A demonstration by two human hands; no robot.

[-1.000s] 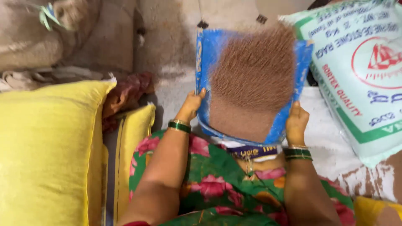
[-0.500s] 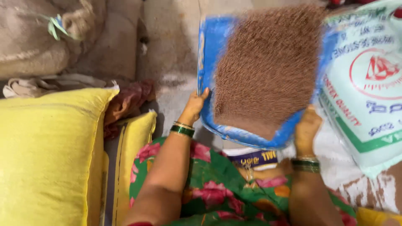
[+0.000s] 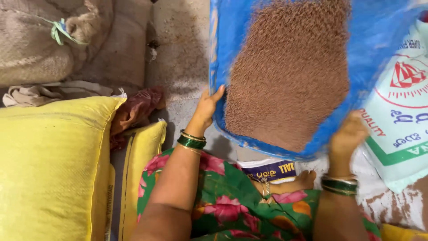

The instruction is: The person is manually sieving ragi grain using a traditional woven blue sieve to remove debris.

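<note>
Between your two hands sits a blue tray (image 3: 223, 67), lifted up toward the camera and blurred at its far edge, with a broad heap of small brown grain (image 3: 290, 71) spread across it. Your left hand (image 3: 206, 108) is clamped on the tray's left rim, thumb up along the edge and fingers hidden behind it. Your right hand (image 3: 350, 134) is curled against the lower right rim, fingers closed on the tray from underneath as far as the view shows. Green bangles (image 3: 192, 140) ring the left wrist, and a matching set circles the right.

Below the tray, your lap is covered by floral cloth (image 3: 232, 201) in green and pink, and a bare foot (image 3: 303, 180) pokes out near a small purple packet (image 3: 267, 169). At left lie two yellow sacks (image 3: 49, 165), with a brown sack (image 3: 35, 40) tied in green string behind them. A white printed bag (image 3: 401, 120) lies at right, touching the tray's edge in this view.
</note>
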